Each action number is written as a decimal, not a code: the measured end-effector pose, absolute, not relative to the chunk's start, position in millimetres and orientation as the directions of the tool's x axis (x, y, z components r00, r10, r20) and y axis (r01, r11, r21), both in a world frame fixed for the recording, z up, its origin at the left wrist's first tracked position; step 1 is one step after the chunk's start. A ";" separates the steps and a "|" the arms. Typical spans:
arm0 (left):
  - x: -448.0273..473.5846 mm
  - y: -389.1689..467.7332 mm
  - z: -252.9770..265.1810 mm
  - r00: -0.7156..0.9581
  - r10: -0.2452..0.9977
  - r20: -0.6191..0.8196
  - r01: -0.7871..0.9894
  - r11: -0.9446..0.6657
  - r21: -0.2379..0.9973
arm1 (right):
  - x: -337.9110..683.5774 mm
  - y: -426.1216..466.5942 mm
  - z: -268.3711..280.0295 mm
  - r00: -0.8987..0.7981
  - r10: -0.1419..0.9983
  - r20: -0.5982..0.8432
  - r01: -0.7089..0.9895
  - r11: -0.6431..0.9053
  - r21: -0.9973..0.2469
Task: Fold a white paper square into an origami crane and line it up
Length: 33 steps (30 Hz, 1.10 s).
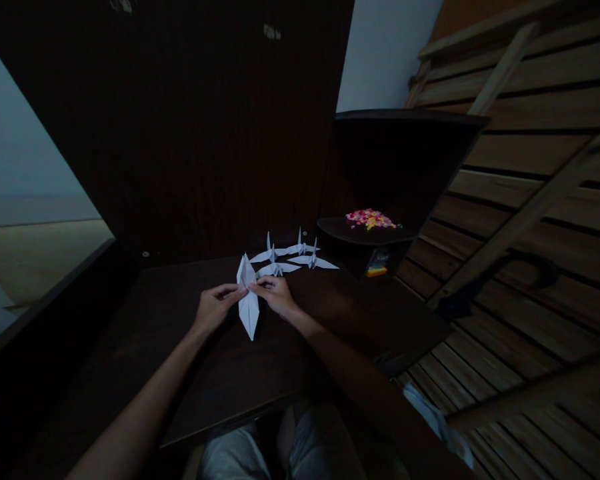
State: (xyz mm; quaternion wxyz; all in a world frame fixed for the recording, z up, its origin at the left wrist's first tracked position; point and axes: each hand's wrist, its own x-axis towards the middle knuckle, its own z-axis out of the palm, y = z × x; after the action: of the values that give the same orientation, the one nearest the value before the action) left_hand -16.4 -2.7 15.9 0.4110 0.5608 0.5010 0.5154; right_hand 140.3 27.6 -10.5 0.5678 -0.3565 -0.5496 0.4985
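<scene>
Between my two hands is a piece of folded white paper [249,312], long and diamond-shaped, with creases down its middle. My left hand [216,305] pinches its left edge near the centre. On the opposite edge, my right hand [276,294] grips it with thumb and fingers closed. The upper point of the paper leans away from me and its lower point faces me. Just beyond my hands stand several white origami cranes [314,260] with spread wings, grouped close together; the paper and my right hand partly hide the nearest ones.
The dark wooden desk [190,390] has a tall back panel [205,133]. At the right, a curved shelf [330,229] bears a heap of small colourful pieces [370,218]. A yellow item [377,272] sits in the compartment below. A slatted wooden wall [525,193] stands further right.
</scene>
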 end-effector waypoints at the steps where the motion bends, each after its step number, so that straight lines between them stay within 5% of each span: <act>1: -16.3 -2.5 15.3 -0.031 0.985 0.169 0.143 -0.163 0.976 | 140.1 27.6 -11.0 -0.093 0.958 0.271 -0.173 0.253 -0.952; 22: -15.9 -0.9 11.8 0.010 0.956 0.293 0.248 -0.286 0.926 | 135.6 27.6 -13.4 -0.118 0.935 0.334 -0.199 0.307 -0.931; 33: -11.4 -1.0 8.6 0.014 0.946 0.324 0.108 -0.324 0.940 | 135.9 26.9 -14.7 -0.111 0.927 0.358 -0.219 0.329 -0.919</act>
State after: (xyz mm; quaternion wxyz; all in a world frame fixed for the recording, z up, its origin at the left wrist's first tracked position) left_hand -11.4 -1.0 8.6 0.3820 0.6009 0.4385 0.5484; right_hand 135.9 26.9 -14.7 0.5883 -0.3137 -0.5641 0.4871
